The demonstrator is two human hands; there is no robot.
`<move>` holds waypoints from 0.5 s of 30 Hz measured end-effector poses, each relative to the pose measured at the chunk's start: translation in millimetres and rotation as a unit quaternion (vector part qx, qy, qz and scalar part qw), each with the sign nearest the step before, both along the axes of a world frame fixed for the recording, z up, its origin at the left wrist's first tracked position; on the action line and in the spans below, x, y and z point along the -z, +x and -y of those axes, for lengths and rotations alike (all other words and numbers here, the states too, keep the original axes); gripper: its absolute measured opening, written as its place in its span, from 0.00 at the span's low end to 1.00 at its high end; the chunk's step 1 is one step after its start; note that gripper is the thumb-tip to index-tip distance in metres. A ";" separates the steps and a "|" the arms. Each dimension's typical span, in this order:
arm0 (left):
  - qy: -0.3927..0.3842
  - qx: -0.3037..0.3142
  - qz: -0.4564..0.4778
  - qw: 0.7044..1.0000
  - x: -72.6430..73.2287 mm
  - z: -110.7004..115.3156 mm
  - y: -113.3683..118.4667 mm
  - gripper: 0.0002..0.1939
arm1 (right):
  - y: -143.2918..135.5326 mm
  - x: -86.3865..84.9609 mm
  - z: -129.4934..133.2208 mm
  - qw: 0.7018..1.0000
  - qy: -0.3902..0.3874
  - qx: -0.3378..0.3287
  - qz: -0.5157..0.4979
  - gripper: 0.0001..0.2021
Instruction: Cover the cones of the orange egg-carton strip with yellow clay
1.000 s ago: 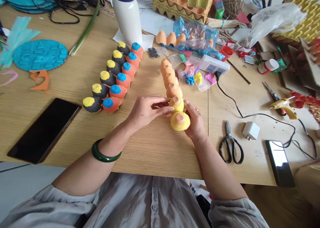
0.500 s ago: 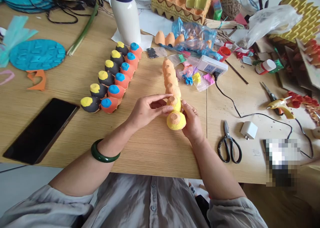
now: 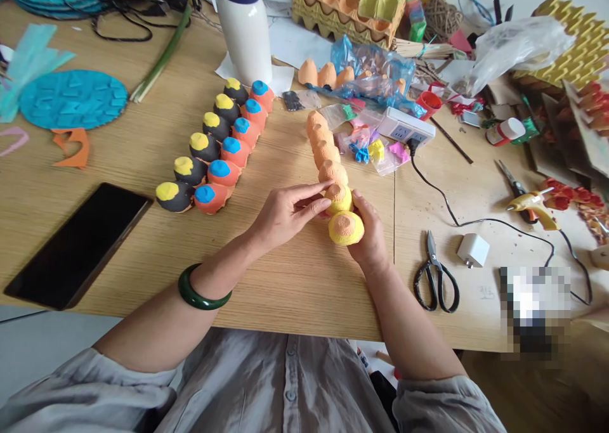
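An orange egg-carton strip (image 3: 326,151) runs away from me in a single row of bumps. Its nearest bump is coated around the sides in yellow clay (image 3: 352,233), with a bare orange top, and the second bump also carries yellow. My right hand (image 3: 368,230) grips the near end from the right side. On the left, my left hand (image 3: 285,214) has its thumb and forefinger closed around the second bump, pressing at its yellow coating. Its other fingers are partly hidden behind.
Left of the strip stand finished-looking rows of black bumps (image 3: 190,170) and red bumps (image 3: 223,172). A phone (image 3: 78,246) lies at the left. Scissors (image 3: 435,274), a plug adapter (image 3: 473,250), a power strip (image 3: 404,127) and a glue gun (image 3: 535,208) lie right. A white bottle (image 3: 245,37) stands behind.
The near end of the strip has swung slightly to the right, and both hands have moved with it. The fingers keep about the same hold; the view has shifted a little.
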State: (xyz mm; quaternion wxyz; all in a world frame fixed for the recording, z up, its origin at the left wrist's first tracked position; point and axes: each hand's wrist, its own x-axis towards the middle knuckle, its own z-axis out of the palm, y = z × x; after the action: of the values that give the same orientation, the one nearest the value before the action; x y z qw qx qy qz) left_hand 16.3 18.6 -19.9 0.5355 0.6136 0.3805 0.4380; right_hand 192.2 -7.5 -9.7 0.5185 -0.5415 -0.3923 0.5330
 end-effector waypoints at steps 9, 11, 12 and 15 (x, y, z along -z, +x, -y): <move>-0.099 0.018 0.074 0.992 1.3 -0.7 1.7 0.32 | -5.3 -8.0 -0.8 0.999 -0.015 0.013 -0.030 0.15; -0.112 0.016 0.078 0.991 0.3 -1.4 0.7 0.31 | -6.1 -8.5 -1.4 0.999 -0.014 0.007 -0.033 0.16; -0.116 0.018 0.078 0.990 -0.5 -1.4 0.2 0.31 | -5.9 -8.5 -1.4 0.999 -0.013 0.006 -0.032 0.16; -0.107 0.014 0.067 0.992 -3.2 0.4 -0.3 0.31 | -3.6 -8.4 -0.4 0.999 -0.017 0.003 -0.029 0.15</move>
State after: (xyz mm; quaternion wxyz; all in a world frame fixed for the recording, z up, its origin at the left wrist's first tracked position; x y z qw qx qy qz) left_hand 15.9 18.2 -16.8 0.6287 0.5273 0.3798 0.4273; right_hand 188.6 -7.1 -1.4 0.5220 -0.5354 -0.3663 0.5538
